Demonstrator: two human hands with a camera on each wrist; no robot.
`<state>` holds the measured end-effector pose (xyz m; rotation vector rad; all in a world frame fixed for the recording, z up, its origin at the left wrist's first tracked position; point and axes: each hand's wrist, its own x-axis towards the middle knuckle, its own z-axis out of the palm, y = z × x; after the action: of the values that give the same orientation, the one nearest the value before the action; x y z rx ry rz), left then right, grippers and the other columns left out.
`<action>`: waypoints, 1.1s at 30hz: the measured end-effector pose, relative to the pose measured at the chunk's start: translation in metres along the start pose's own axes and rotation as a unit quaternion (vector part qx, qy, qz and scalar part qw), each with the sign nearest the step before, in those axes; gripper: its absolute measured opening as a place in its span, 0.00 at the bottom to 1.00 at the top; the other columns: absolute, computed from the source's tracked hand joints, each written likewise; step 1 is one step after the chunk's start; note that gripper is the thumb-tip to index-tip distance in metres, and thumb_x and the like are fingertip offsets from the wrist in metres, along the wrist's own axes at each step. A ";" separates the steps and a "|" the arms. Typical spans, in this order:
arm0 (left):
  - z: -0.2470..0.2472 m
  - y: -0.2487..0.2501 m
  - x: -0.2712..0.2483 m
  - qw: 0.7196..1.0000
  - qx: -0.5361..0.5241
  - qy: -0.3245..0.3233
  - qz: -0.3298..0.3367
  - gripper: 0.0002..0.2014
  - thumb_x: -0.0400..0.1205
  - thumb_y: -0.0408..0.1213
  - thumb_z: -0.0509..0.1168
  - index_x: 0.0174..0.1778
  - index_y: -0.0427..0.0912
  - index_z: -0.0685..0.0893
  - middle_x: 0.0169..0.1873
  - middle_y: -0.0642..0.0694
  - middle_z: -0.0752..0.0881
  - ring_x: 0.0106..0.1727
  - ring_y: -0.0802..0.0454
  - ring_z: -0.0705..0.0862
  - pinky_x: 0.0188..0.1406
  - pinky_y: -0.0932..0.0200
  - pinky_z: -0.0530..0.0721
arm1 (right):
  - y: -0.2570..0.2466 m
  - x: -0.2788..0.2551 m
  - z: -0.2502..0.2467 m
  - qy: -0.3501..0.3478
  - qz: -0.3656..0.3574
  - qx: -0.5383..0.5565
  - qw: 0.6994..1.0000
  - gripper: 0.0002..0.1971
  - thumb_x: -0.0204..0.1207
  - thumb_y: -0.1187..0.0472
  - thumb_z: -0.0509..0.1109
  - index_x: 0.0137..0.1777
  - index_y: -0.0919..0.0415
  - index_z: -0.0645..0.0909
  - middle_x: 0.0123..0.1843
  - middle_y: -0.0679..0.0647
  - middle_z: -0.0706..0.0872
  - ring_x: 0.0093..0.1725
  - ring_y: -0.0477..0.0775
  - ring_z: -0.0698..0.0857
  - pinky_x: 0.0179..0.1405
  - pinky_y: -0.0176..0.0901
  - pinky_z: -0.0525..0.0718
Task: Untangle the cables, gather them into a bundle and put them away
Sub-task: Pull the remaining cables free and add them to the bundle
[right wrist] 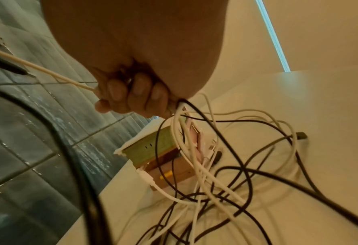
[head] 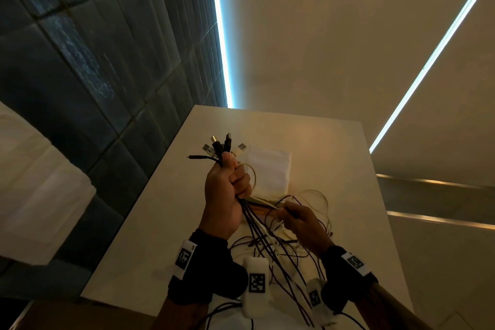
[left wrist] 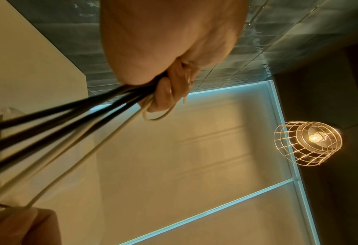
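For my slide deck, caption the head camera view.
Left hand grips cable plug ends upright; right hand pinches one white cable.

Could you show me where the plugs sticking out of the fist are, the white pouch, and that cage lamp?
plugs [head: 220, 145]: head view, on a black plug's body.
white pouch [head: 270, 169]: head view, middle of its cloth.
cage lamp [left wrist: 307, 143]: left wrist view, on the wire cage.

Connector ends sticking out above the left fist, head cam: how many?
5: fanned above the left hand: thin black plug far left, silver USB, two black plugs, white USB far right. Others may be hidden.
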<state>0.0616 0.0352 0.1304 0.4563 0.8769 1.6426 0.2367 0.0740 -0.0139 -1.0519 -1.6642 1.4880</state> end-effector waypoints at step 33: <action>0.008 -0.007 -0.001 0.991 0.044 0.116 -0.046 0.16 0.90 0.45 0.52 0.41 0.41 0.74 0.26 0.46 0.77 0.24 0.54 0.77 0.21 0.62 0.77 | -0.120 -0.003 0.027 -0.046 -0.069 0.108 0.991 0.08 0.80 0.68 0.68 0.44 0.73 0.83 0.31 0.66 0.78 0.31 0.53 0.76 0.32 0.39 0.74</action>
<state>0.0715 0.0373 0.1304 0.2840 1.1314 1.5971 0.1981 0.0555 0.1011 -0.7472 -1.5614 1.6026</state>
